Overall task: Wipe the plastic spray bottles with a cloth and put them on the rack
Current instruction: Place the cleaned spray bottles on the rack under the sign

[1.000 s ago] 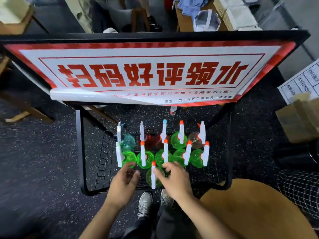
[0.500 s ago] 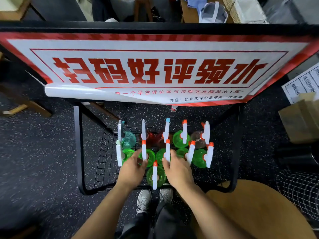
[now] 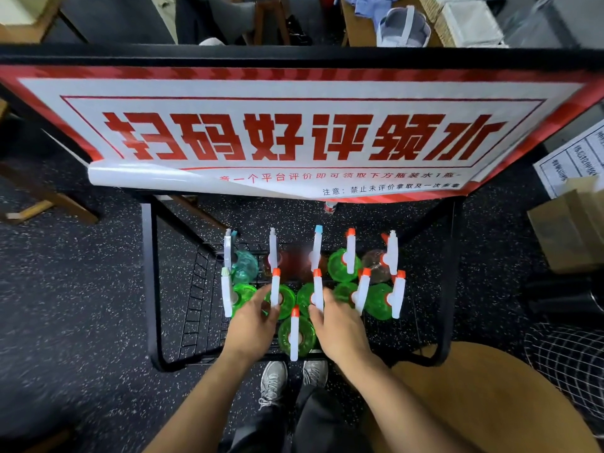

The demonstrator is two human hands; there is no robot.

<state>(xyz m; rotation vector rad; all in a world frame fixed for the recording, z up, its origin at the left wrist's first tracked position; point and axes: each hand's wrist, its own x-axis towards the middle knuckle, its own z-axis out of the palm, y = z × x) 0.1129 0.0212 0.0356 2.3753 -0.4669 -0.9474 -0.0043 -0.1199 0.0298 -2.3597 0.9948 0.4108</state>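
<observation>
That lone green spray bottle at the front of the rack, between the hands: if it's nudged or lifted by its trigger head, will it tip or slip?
The front green bottle looks thin, clear plastic, so probably light and easily shoved. Its tall white trigger head sits high, so a sideways push may tip it. It stands on the wire rack, likely an uneven footing.

A: Even indoor light from overhead, soft shadows; glare streaks the curled edge of the sign [image 3: 294,135].
B: Wide-angle bend at the edges (frame corners smear), fingertips [image 3: 327,294] motion-blurred, bg soft.
</observation>
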